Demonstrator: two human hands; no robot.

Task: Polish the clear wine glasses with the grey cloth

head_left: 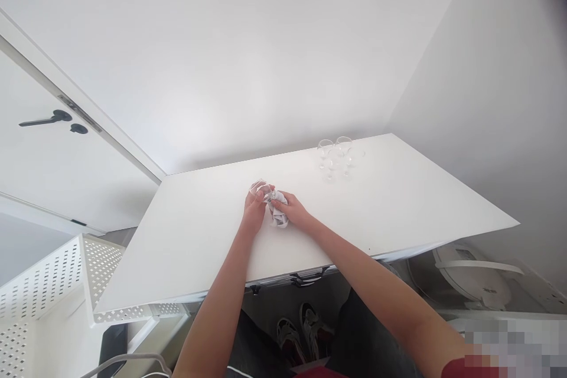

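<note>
Over the middle of the white table [398,201], my left hand [253,212] is closed around a clear wine glass [261,189], its rim tipped toward the far left. My right hand [290,208] is closed on a crumpled grey-white cloth [279,215] pressed against the glass. Both hands touch each other just above the tabletop.
Three clear wine glasses [335,156] stand together at the table's far right. A white door with a black handle [48,119] is at the left. A white perforated rack [53,277] sits lower left, a white round appliance [473,274] lower right.
</note>
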